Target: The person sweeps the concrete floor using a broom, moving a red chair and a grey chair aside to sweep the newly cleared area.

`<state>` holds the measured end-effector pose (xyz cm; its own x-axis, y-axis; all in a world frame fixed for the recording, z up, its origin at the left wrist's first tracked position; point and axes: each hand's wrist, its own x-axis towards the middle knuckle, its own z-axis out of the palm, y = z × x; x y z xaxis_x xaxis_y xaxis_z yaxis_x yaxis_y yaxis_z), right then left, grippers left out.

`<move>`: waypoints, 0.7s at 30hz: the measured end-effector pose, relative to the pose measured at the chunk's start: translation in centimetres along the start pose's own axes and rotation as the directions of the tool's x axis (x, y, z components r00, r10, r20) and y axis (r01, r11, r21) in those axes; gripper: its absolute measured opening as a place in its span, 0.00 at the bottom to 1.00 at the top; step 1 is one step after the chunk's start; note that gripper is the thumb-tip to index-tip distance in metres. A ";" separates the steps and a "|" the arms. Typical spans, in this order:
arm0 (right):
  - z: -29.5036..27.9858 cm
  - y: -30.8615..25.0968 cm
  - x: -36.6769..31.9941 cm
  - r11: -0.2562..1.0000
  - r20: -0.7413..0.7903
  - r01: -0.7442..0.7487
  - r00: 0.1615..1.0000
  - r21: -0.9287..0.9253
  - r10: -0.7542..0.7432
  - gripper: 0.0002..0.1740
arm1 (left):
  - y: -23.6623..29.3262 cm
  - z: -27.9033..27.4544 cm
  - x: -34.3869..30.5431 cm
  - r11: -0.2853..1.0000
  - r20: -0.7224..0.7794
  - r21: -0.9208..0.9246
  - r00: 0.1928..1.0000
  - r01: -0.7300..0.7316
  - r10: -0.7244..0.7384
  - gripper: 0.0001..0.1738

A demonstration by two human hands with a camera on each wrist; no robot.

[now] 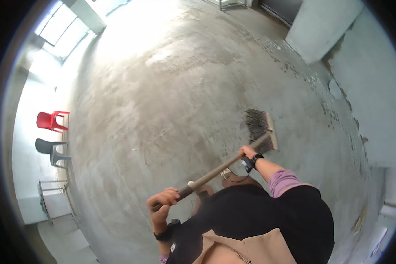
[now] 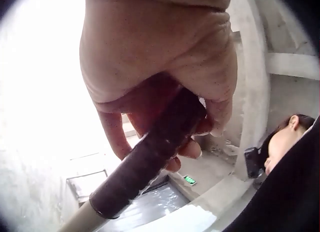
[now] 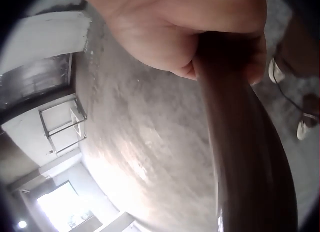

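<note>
Brown broom (image 1: pixel 215 171) held two-handed: left hand (image 1: pixel 163 199) curled round its dark end, right hand (image 1: pixel 248 152) gripping farther along, 2 o'clock from left. Brush head (image 1: pixel 257 126) at right hand's 1 o'clock. Red chair (image 1: pixel 44 120), grey chair (image 1: pixel 44 146) at left hand's 10 o'clock; shoes (image 3: pixel 276 71) near broom.

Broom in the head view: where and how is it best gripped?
Probably by its handle, from the body side: left hand around the dark grip at the top end, right hand lower down. The long handle slants toward the person, bristles at the far end.
</note>
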<state>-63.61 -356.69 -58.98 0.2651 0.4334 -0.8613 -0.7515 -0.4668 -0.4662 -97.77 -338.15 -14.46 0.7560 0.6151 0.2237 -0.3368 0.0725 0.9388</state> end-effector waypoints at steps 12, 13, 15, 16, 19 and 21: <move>-12.3 0.4 -7.8 0.993 -0.292 -0.085 0.951 0.077 0.104 0.13 | -3.8 4.2 -2.4 0.925 0.187 -0.072 0.916 0.373 -0.355 0.03; -12.4 0.9 -8.0 0.993 -0.297 -0.088 0.949 0.076 0.107 0.13 | -3.4 4.5 -2.6 0.927 0.211 -0.072 0.914 0.369 -0.347 0.04; -12.0 2.5 -8.3 0.994 -0.287 -0.094 0.952 0.058 0.107 0.13 | -1.8 4.9 -4.0 0.939 0.182 -0.027 0.925 0.344 -0.333 0.04; -11.3 3.3 -8.5 0.994 -0.278 -0.096 0.955 0.046 0.105 0.13 | -1.0 4.9 -5.1 0.944 0.167 -0.003 0.931 0.330 -0.325 0.04; -8.0 6.4 -8.8 0.994 -0.203 -0.105 0.975 -0.042 0.095 0.13 | 1.2 3.4 -10.0 0.962 0.067 -0.014 0.960 0.273 -0.271 0.04; -4.8 9.0 -8.9 0.924 -0.039 -0.012 0.999 -0.382 -0.003 0.13 | 2.9 2.1 -14.1 0.970 -0.049 -0.062 0.970 0.234 -0.238 0.05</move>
<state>-69.80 -368.41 -56.46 0.2911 0.4044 -0.8671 -0.4671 -0.7309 -0.4976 -108.18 -348.26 -14.37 0.7859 0.6181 -0.0188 -0.1844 0.2632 0.9470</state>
